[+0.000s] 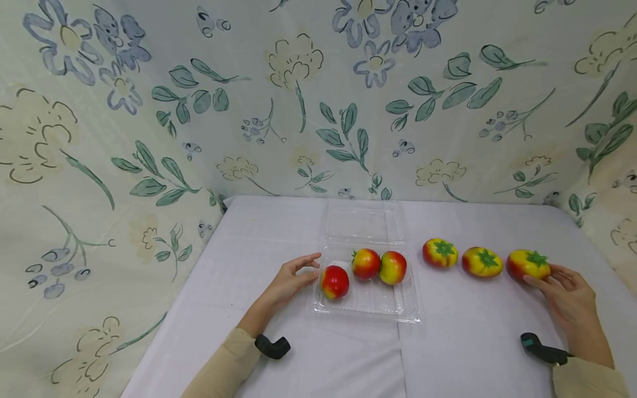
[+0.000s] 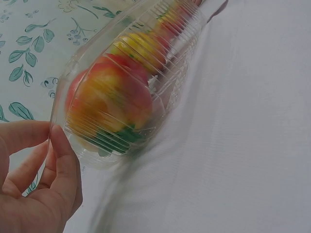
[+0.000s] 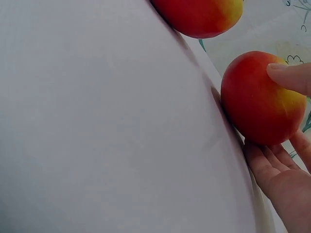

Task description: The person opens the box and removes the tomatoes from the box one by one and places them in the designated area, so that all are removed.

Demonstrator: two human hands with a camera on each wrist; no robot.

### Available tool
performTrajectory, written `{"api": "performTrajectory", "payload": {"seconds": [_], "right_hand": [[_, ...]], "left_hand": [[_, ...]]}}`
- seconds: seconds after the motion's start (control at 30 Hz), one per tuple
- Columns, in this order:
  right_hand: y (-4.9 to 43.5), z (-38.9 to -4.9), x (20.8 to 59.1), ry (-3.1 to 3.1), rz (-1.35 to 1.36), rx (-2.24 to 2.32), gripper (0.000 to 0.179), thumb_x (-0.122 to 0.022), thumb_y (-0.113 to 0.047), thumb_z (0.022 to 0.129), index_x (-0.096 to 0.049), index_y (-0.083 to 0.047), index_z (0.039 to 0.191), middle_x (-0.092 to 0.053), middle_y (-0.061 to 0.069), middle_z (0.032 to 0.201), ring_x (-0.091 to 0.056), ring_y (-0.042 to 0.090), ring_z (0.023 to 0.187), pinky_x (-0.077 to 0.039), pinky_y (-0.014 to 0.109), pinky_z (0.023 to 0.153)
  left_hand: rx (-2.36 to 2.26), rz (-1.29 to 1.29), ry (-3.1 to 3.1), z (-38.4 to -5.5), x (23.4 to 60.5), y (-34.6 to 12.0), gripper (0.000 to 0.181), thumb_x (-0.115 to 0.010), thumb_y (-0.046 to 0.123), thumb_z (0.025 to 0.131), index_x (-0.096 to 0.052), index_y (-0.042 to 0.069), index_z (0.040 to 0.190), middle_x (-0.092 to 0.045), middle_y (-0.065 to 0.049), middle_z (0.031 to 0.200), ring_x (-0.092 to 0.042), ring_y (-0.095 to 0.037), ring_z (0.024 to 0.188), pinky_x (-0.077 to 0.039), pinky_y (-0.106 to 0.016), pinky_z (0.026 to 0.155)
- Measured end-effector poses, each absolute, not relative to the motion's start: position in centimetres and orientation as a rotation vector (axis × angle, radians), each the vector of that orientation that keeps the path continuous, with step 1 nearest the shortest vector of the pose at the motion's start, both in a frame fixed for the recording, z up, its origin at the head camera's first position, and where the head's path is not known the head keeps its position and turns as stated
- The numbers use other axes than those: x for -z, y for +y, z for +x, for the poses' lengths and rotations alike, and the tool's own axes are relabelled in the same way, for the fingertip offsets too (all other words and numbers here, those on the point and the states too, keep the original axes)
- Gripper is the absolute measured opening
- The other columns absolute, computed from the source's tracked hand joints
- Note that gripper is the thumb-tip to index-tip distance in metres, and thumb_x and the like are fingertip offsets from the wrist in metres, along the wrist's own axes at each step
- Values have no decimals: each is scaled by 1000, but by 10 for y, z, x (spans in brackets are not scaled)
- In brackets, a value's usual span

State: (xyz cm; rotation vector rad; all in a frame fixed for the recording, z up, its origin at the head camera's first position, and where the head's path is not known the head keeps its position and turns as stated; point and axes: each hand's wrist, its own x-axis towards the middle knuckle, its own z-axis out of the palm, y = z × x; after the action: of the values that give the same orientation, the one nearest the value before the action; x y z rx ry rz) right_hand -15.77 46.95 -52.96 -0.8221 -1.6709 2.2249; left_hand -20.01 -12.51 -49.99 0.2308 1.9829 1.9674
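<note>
My left hand (image 1: 293, 279) pinches the left rim of a clear plastic clamshell box (image 1: 363, 309), its lid lying open at the back. Inside sit three round red-and-yellow fruits, one red fruit (image 1: 335, 282) close to that hand. In the left wrist view, thumb and fingers meet at the edge of the box (image 2: 170, 92). Far to the right, my right hand (image 1: 572, 290) holds a red-and-yellow artificial-looking fruit (image 1: 527, 265) with a green leafy top. The right wrist view has the thumb on one side of this fruit (image 3: 257, 97) and fingertips on the other.
Two similar fruits, a middle one (image 1: 481, 262) and a left one (image 1: 440, 253), lie in a row between the box and my right hand. A white cloth (image 1: 278, 221) covers the table. Behind stands a floral curtain (image 1: 308, 138).
</note>
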Motion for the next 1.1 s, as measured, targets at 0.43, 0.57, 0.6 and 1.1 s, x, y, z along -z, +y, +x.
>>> {"api": "performTrajectory", "payload": {"seconds": [0.43,0.57,0.6,1.1], "right_hand": [[470,-156,529,-1676,-772,-2239,68,-83,2,77,-50,-30,127,-45,-19,118,-30,6,136,-52,11,61],[470,-155,528,-1674,-775,-2239,70,-82,3,77,-50,-29,130,-45,-19,122,-30,5,136,-52,10,62],[470,-155,528,-1672,-779,-2240,71,-82,4,77,-49,-29,131,-45,-20,123,-29,5,137,-52,10,62],[471,-154,523,-1715,-904,-2152,74,-87,-5,75,-49,-37,129,-30,-12,154,-23,3,143,-49,6,63]], "left_hand": [[-1957,228,1988,-199,499,-126,50,-66,9,96,-52,3,144,-55,-16,122,-51,-28,111,-52,-21,88],[-1959,222,1982,-200,498,-125,50,-66,8,96,-53,4,143,-55,-16,121,-51,-27,111,-52,-22,88],[-1958,220,1983,-200,498,-125,50,-66,8,96,-53,4,143,-55,-16,121,-51,-26,110,-52,-22,88],[-1973,199,1963,-200,499,-126,50,-67,8,95,-53,5,144,-55,-16,122,-54,-21,108,-53,-26,92]]}}
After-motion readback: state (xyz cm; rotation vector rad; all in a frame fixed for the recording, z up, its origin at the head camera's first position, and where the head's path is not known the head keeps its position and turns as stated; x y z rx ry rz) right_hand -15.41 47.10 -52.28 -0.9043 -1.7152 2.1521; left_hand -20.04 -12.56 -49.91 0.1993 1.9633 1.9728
